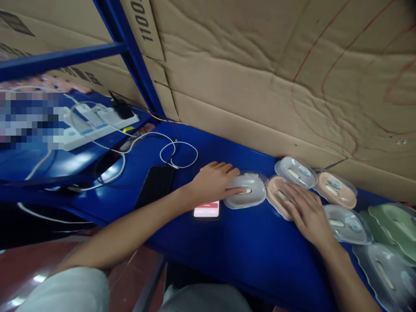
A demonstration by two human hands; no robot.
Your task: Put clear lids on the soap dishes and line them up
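Note:
My left hand (214, 184) is closed on the left side of a grey plastic case (253, 200) with a clear lid. Its thumb lies along the lid at the small white tab, and the fingers rest by the far left rim. My right hand (308, 212) lies over a peach plastic case (275, 190), also clear-lidded, with its fingers and thumb gripping it from the right. That hand hides much of the peach case. Both cases sit side by side on the blue table (250, 242). Partly under my left wrist is a lit phone (207, 210).
Behind and right are another pale case (294, 171), a second peach case (336, 190), a grey case (346, 223), green cases (396, 225) and a near grey case (386, 273). A dark phone-like slab (156, 184), white cable (195, 151), power strip (97, 130) and cardboard wall (234, 86) surround them.

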